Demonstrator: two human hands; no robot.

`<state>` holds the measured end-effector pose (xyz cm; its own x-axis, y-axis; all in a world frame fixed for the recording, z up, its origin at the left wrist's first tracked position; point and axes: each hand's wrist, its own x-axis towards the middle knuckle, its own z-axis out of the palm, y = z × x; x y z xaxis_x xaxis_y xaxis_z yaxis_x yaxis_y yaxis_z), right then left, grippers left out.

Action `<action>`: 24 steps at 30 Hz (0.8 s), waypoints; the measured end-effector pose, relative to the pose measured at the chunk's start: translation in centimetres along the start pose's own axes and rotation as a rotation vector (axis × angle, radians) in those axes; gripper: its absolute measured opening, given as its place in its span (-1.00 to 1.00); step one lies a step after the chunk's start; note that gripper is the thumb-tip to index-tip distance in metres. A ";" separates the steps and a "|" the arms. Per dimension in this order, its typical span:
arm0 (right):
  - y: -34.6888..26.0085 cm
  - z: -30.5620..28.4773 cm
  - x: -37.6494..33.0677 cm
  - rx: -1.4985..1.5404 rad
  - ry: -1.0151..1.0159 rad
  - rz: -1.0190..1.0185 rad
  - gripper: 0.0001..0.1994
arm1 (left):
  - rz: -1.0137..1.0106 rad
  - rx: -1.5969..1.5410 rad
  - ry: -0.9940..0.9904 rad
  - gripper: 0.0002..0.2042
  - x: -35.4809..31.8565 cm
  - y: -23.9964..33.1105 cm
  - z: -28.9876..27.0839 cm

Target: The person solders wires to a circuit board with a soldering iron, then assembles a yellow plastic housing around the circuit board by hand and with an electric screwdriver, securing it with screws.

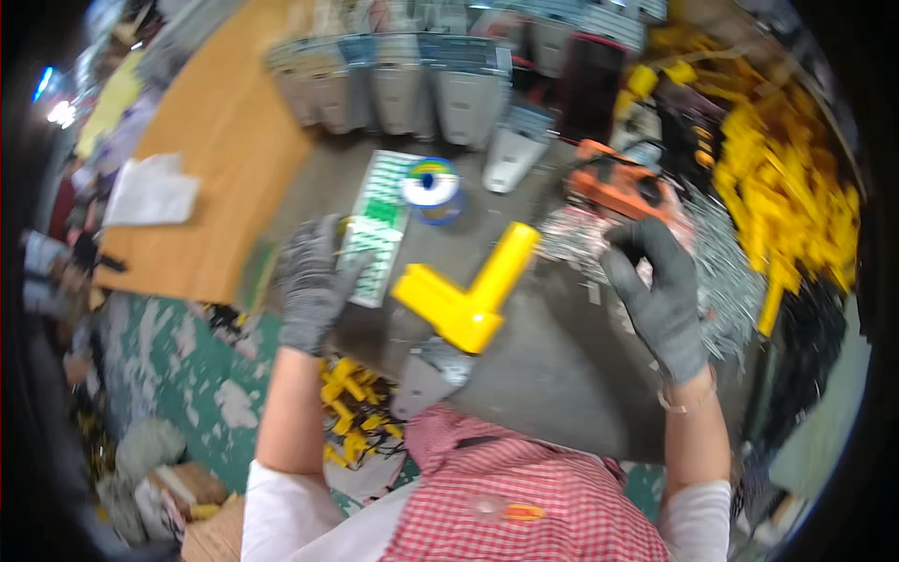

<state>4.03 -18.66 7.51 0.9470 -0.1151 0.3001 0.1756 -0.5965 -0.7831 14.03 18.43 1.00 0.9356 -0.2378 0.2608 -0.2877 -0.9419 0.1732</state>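
Observation:
My left hand (314, 281), in a grey glove, rests its fingers on a long sheet of green and white stickers (379, 225) lying on the grey worktable (552, 365). A yellow L-shaped plastic part (468, 290) stands on the table between my hands, touched by neither. My right hand (655, 286), also in a grey glove, is raised over a heap of small silvery metal pieces (721, 262), thumb and fingertips pinched together; what they pinch is too small to tell. A roll of tape (432, 184) lies just beyond the sticker sheet.
Grey boxes (403, 84) stand in a row at the table's back. An orange tool (618, 183) lies beside the metal heap. A pile of yellow parts (787, 187) fills the right side; more (351, 403) lie below the table. Cardboard (215, 159) sits left.

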 end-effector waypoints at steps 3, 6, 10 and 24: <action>-2.9 3.9 0.9 0.100 -0.143 -0.084 -0.85 | -0.140 -0.027 0.025 -0.44 0.4 1.4 -0.5; -4.4 7.8 3.3 0.110 -0.306 -0.190 -0.79 | -0.323 -0.043 -0.205 -0.46 -0.4 1.9 -1.4; -4.4 14.6 5.0 -0.009 -0.444 -0.148 -0.69 | -0.267 -0.291 -0.086 -0.50 -1.3 3.0 1.5; -4.3 17.4 5.6 0.179 -0.386 0.010 -0.83 | -0.392 -1.848 -0.258 -0.60 -2.0 2.9 -0.7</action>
<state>13.27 -2.94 3.13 0.9741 0.2061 0.0930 0.1780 -0.4452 -0.8775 11.20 16.37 1.59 0.9461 -0.2934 -0.1371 0.2536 0.4079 0.8771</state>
